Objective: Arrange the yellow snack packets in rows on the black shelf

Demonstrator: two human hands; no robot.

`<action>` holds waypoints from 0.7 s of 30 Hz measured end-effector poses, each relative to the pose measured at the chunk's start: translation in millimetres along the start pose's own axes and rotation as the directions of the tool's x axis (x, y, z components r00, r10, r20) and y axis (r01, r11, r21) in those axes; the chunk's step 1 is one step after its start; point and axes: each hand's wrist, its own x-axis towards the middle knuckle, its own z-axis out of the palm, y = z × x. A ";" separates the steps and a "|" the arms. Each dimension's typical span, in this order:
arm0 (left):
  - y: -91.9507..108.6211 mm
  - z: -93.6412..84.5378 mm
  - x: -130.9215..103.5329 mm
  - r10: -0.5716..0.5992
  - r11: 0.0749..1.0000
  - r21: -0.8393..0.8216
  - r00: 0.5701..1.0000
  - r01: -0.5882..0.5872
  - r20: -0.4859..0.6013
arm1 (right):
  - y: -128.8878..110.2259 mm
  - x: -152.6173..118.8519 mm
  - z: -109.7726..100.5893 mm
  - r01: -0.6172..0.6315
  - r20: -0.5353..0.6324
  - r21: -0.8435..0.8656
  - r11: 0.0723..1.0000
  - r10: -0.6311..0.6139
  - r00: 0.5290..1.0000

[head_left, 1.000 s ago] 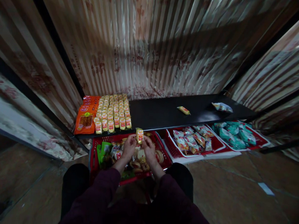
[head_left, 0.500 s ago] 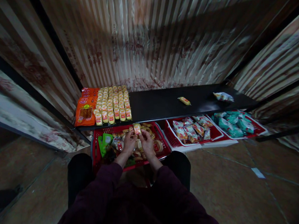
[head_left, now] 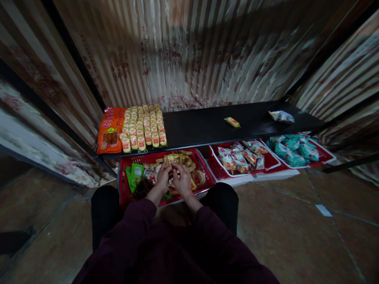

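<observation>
Over a red basket (head_left: pixel 210 180) my left hand (head_left: pixel 163 177) and my right hand (head_left: pixel 182 178) come together, fingers curled and tips almost meeting. Whatever they hold is mostly covered by the fingers. Just beyond the fingertips shows a yellowish wrapped snack (head_left: pixel 169 158); whether it is gripped or lies in the basket I cannot tell. Around the hands the basket holds mixed packets, among them a green packet (head_left: pixel 134 175) at left and a round pale snack (head_left: pixel 199 177) at right.
A black shelf (head_left: pixel 193 127) carries rows of small wrapped cakes (head_left: pixel 142 129), orange packets (head_left: pixel 110 132), one wrapped cake (head_left: pixel 232 122) and a whitish packet (head_left: pixel 281 116). Below it at right stand a basket of red-white packets (head_left: pixel 240 159) and one of teal packets (head_left: pixel 292 148).
The wrapped cake whose label showed between my fingertips is no longer clearly visible there. My fingers have curled closer together, and the view has shifted slightly.
</observation>
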 end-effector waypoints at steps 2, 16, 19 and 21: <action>0.9 -3.8 1.1 -0.020 0.998 -0.063 1.000 0.020 0.005 | -0.3 -0.9 -0.2 -0.002 0.005 0.035 0.999 0.002 1.000; 8.4 -22.7 -1.8 -0.147 0.976 -0.152 0.988 0.153 0.050 | -0.5 -0.8 2.8 -0.195 -0.002 0.332 0.923 0.207 0.978; 10.0 -22.1 -6.7 -0.145 0.973 -0.176 0.988 0.152 0.052 | -5.9 -1.5 -0.3 -0.157 0.013 0.286 0.945 0.159 0.987; 9.7 -20.1 -9.1 -0.132 0.971 -0.195 0.990 0.139 0.049 | -7.8 -2.1 -2.3 -0.131 0.011 0.258 0.957 0.132 0.991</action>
